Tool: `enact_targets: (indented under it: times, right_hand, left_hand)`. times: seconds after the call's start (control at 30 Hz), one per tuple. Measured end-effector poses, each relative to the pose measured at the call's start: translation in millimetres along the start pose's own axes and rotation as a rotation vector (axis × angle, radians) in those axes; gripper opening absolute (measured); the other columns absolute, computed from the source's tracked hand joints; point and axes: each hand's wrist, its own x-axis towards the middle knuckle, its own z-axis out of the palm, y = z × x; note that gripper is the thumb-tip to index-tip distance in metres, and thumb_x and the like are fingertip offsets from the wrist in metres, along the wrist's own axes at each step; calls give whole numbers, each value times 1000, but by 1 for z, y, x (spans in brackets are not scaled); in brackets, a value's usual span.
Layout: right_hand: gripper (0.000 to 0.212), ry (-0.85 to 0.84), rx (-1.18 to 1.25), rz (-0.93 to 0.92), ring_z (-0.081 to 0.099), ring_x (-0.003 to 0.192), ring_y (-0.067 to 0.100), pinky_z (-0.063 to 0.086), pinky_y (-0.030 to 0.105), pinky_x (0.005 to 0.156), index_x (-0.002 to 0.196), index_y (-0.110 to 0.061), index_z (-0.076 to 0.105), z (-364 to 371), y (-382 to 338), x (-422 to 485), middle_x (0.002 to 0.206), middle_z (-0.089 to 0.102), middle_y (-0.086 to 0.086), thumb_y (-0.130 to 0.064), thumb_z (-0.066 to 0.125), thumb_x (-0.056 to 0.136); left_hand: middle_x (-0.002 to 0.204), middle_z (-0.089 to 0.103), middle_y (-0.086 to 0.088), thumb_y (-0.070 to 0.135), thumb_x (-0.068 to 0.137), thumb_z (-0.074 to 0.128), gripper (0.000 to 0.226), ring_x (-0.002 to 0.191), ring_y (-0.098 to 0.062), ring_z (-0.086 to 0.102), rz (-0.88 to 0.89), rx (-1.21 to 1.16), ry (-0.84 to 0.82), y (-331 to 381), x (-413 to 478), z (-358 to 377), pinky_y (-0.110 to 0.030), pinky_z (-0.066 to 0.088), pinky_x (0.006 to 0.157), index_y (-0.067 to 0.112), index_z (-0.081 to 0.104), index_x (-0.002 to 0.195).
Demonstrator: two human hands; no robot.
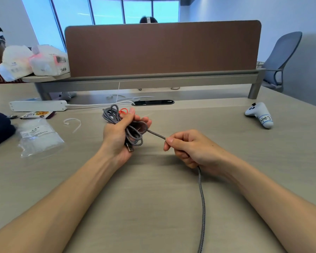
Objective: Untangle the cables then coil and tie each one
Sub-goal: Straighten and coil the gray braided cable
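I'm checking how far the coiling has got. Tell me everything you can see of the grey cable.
The grey cable looks braided and fabric-sheathed. Most of it sits in loose loops gripped in the left hand, with a metal USB plug showing by the palm. One taut strand runs to the right hand, which pinches it. The rest trails over the table to the frame's bottom edge.

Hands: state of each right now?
Left hand: grips the coiled part of the cable.
Right hand: pinches the cable's free length; fingers curled round it.
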Motion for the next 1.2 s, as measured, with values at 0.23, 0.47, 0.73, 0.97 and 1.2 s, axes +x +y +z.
enact_targets:
  times: [0.23,0.47,0.73,0.97,1.2]
  right_hand:
    - [29,44,15,15,18,43,8,15,17,36,73,-11,60,-20,-9,-5,53,29,-3,-30,55,94]
    - [31,97,41,-37,12,43,8,11,16,37,66,-14,55,-36,-8,-8,49,22,-8,-34,58,90]
    - [25,-24,296,-183,15,42,5,12,15,37,86,-11,63,-24,-7,-6,59,20,-2,-30,48,91]
    - [26,-97,378,-186,17,40,4,10,18,39,98,-9,62,-19,-5,-4,59,27,-4,-27,43,94]
    - [25,-107,401,-188,23,38,4,17,15,36,95,-7,59,-13,-3,-4,59,29,-4,-26,43,93]
  left_hand:
    - [55,46,2,23,96,51,26,46,-10,50,33,-88,82,17,8,-7,-25,57,62,13,43,74]
    - [48,30,5,39,95,53,38,30,-7,26,75,246,203,20,8,-12,-16,28,34,19,38,66]
    - [48,29,2,59,73,66,60,31,-13,22,81,635,-46,2,-2,-8,-18,28,35,6,44,89]
    - [55,53,-2,41,51,88,62,32,-11,40,75,1010,-290,-16,-14,-1,-24,32,32,7,46,82]
    - [59,54,-15,15,92,62,17,31,-9,48,26,1058,-549,-22,-28,12,-19,34,31,24,47,89]
